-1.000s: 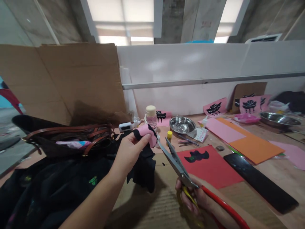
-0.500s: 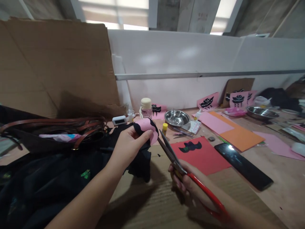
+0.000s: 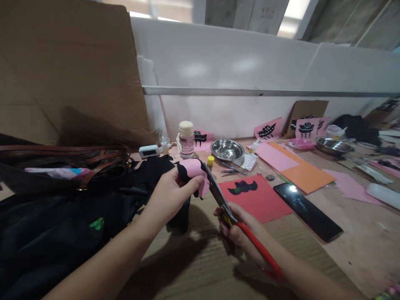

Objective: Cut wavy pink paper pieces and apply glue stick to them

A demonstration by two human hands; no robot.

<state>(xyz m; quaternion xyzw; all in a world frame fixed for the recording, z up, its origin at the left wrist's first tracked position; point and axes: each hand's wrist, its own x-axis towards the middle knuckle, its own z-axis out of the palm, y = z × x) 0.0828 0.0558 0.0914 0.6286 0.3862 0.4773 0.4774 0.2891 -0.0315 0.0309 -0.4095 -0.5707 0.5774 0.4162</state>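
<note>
My left hand (image 3: 170, 189) pinches a curved pink paper piece (image 3: 191, 167) backed with black fabric, thumb on the pink side. My right hand (image 3: 239, 229) is closed round red-handled scissors (image 3: 256, 246). Their blades point up and left, nearly together, against the right edge of the piece. Whether the blades have fabric between them is hard to see. Beyond the scissors, a red sheet (image 3: 265, 202) lies flat with a dark wavy cutout (image 3: 243, 187) on it. Black fabric (image 3: 150, 175) spreads behind and below my left hand.
A brown-strapped bag (image 3: 93, 166) sits at the left. Along the back stand a jar (image 3: 186, 141), a metal bowl (image 3: 227, 151) and a yellow-capped glue stick (image 3: 210, 161). Rightward lie a phone (image 3: 308, 212) and orange paper (image 3: 308, 175). Cardboard (image 3: 68, 75) rises at the back left.
The scissor blades have closed from a wider gap and now meet the edge of the piece. The right hand has shifted slightly left, and the camera view has tilted down.
</note>
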